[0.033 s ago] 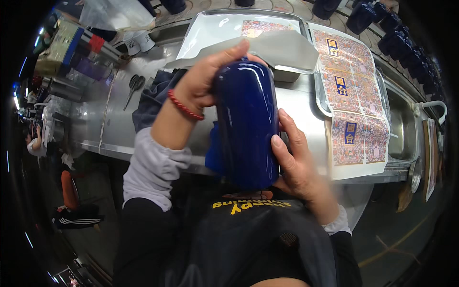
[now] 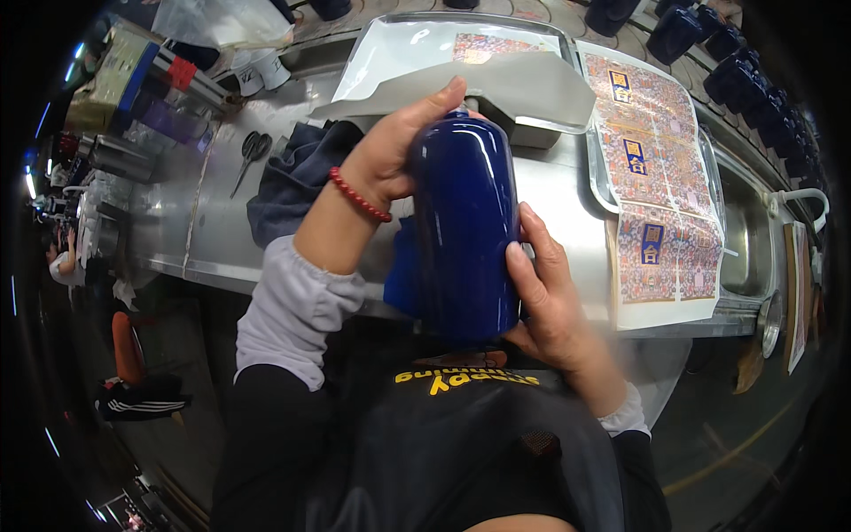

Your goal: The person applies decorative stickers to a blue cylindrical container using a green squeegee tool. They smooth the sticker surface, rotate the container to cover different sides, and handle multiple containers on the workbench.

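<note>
A glossy dark-blue bottle point(image 2: 467, 235) is held up in front of my body, over the table's near edge. My left hand point(image 2: 403, 142) is closed round its narrow far end, thumb stretched over the top; part of the neck is hidden. Against the bottle's right side and near end, my right hand point(image 2: 551, 297) grips with bent fingers, some of them out of sight below. A bright-blue cloth point(image 2: 402, 270) shows behind the bottle on the left. Left of my left wrist lies a crumpled dark-grey cloth point(image 2: 297, 182).
Printed patterned sheets point(image 2: 660, 186) lie on the right, beside a sink point(image 2: 749, 239). A metal tray point(image 2: 381, 53) with white sheets is at the back, with a translucent grey sheet point(image 2: 550, 84) before it. Black scissors point(image 2: 254, 151) lie left. More blue bottles point(image 2: 740, 80) stand far right.
The bottle has shifted slightly right and a little farther from my body, with my left hand and forearm moving along. My right hand keeps its grip in nearly the same place.
</note>
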Motion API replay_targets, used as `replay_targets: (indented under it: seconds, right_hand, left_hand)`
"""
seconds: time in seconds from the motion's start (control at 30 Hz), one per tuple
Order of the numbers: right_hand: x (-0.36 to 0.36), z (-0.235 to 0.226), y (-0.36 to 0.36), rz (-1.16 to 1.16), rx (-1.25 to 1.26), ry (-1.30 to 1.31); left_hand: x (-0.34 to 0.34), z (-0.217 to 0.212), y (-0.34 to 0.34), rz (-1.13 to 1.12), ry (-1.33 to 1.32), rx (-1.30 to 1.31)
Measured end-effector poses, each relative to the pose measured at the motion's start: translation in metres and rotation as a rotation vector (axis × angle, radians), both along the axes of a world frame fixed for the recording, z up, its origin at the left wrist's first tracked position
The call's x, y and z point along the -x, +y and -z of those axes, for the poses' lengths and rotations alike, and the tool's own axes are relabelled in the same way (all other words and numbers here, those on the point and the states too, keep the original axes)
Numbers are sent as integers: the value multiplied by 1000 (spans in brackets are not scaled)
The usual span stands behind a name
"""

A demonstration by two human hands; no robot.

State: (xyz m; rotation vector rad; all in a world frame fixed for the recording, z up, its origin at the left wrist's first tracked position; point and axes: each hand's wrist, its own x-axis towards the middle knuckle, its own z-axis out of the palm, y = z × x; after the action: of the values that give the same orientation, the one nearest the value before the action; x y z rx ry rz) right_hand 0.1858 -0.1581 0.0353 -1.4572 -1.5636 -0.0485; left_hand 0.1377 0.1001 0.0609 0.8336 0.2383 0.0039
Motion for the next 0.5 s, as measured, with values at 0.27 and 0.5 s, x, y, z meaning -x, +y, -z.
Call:
replay_targets:
  seconds: [0.27, 0.5]
  right_hand:
    - [19, 27, -7, 165, 218, -55]
    - [27, 23, -5, 234, 116, -43]
  left_hand:
    - [-6, 55, 11, -33, 9, 176]
    - [-20, 60, -2, -263, 123, 72]
